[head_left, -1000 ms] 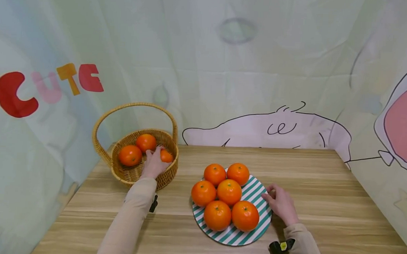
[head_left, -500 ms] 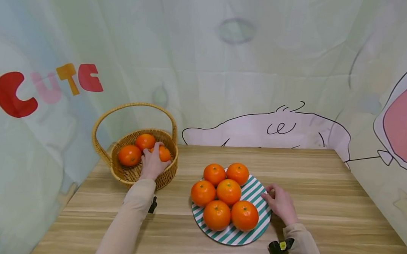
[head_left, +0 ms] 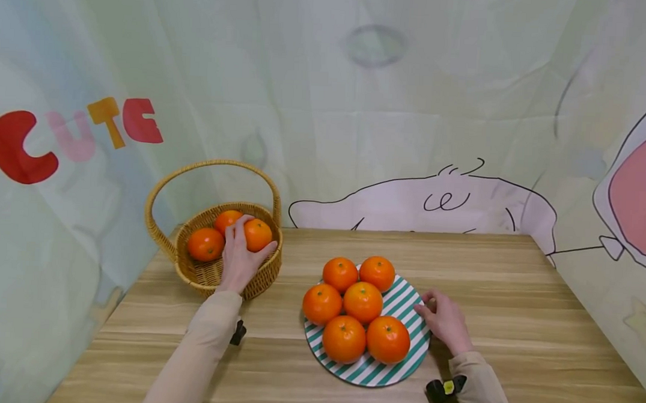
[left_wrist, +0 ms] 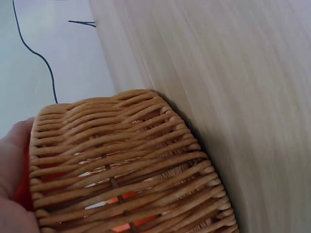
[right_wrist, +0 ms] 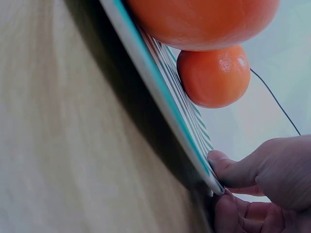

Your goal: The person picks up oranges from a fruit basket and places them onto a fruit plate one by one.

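My left hand (head_left: 238, 251) reaches into the wicker basket (head_left: 207, 276) at the table's back left and grips an orange (head_left: 258, 235), held at rim height. Two more oranges (head_left: 205, 244) lie in the basket. In the left wrist view the basket wall (left_wrist: 126, 160) fills the frame, with my palm (left_wrist: 10, 165) at the left edge. My right hand (head_left: 441, 318) pinches the right rim of the green-striped plate (head_left: 402, 366), thumb (right_wrist: 232, 170) on top. Several oranges (head_left: 363, 302) sit piled on the plate, and two of these oranges (right_wrist: 214, 75) show in the right wrist view.
The wooden table (head_left: 512, 330) stretches bare to the right of the plate. A printed cloth backdrop (head_left: 370, 107) hangs close behind and wraps both sides. The basket's tall handle (head_left: 216, 165) arches over my left hand.
My left hand has lifted the orange from low in the basket up to its rim. The right hand and the plate have stayed put.
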Tool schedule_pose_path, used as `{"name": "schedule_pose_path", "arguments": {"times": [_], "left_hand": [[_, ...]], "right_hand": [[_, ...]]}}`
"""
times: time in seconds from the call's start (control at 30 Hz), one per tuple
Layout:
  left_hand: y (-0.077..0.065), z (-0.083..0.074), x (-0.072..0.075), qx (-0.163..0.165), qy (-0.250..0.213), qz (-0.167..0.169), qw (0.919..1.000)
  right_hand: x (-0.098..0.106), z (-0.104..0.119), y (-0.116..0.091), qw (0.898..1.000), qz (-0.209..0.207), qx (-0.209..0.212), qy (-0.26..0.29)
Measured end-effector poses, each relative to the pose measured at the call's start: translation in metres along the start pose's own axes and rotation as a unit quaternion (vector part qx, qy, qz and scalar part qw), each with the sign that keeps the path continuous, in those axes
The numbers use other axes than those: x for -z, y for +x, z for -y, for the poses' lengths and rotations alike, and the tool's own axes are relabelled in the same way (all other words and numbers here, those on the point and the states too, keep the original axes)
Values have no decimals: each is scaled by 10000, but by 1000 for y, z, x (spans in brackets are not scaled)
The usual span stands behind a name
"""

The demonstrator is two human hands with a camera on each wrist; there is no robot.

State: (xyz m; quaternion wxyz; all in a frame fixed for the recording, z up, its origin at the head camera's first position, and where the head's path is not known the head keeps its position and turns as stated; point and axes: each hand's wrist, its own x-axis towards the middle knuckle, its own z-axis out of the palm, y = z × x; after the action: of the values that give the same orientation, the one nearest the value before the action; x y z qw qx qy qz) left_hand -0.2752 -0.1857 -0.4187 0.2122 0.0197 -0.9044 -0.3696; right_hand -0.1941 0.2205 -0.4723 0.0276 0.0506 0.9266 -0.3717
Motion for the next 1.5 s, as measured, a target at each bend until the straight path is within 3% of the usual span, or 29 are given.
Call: {"name": "schedule_pose_path", "arguments": {"times": [0.27,0.5,0.87,1.5], "left_hand": [[-6,-6,1,-19,-9,-326,9995],[-15,-26,-1,-202,45,-384,9990],[-27,-63,-8,-652,-498,160,9965],[-49,-111,-25,-756,-760,1196,9870]], "right_hand": [[1,1,-1,10000,19,-3,40],[2,0,-1,10000,-16,-9,45],[1,0,0,10000,-22,15,-4],[2,0,-1,9999,40,93,82]]}}
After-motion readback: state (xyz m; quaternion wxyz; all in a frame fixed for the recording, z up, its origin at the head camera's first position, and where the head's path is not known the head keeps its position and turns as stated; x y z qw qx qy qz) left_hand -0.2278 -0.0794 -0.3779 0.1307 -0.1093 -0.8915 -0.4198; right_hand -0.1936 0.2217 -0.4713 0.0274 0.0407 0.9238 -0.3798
